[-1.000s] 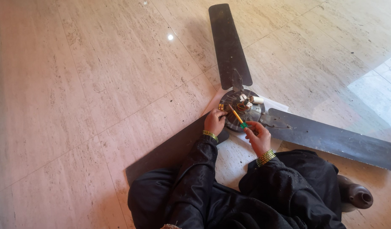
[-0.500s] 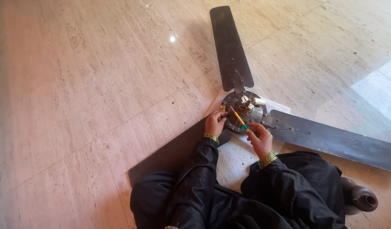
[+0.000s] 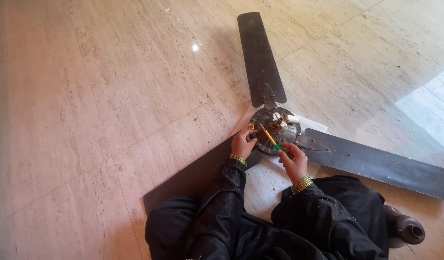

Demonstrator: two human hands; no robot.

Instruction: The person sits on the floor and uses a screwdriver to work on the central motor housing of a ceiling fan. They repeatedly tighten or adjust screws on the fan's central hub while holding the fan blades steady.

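L hand [image 3: 242, 143] at frame centre, fingers curled onto left rim of ceiling fan motor hub [image 3: 275, 131]. Screwdriver [image 3: 270, 137] w/ yellow shaft, green handle: long axis diagonal, tip pts upper left into hub. R hand [image 3: 294, 159] clamped on handle, lower right. Fan blades [image 3: 260, 58] flat on marble floor [image 3: 111, 96].

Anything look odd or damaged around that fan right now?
The ceiling fan lies on the floor, hub opened, coils and a white part exposed. Right hand holds a screwdriver into it; left hand steadies the rim. Nothing spilled.
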